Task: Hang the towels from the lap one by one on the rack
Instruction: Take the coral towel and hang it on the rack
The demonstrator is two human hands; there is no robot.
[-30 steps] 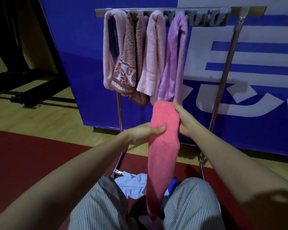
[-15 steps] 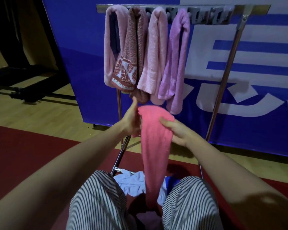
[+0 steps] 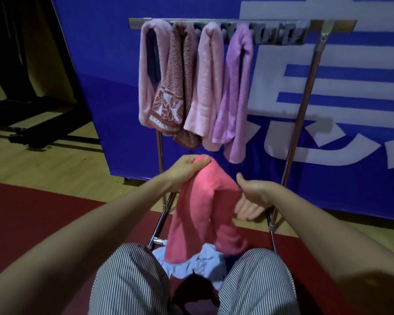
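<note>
A coral pink towel (image 3: 198,205) hangs doubled over in front of me, both ends reaching down to my lap. My left hand (image 3: 187,169) grips its top fold with curled fingers. My right hand (image 3: 251,197) is beside the towel's right edge with thumb up and fingers straight, touching the cloth. A light blue towel (image 3: 203,263) lies bunched between my striped knees. The metal rack (image 3: 328,25) stands just ahead, with several towels hung on the left half of its top bar: pink (image 3: 146,76), brown patterned (image 3: 180,87), pale pink (image 3: 208,87) and purple (image 3: 238,92).
The right half of the rack's bar (image 3: 280,35) bears only grey clips. Behind the rack stands a blue and white banner wall (image 3: 350,110). A red mat (image 3: 43,219) covers the floor under me, with wooden floor and dark equipment (image 3: 32,128) to the left.
The coral towel went from hanging in one long strip to being folded double. My left hand moved up to grip the fold, and my right hand let go and dropped to the side.
</note>
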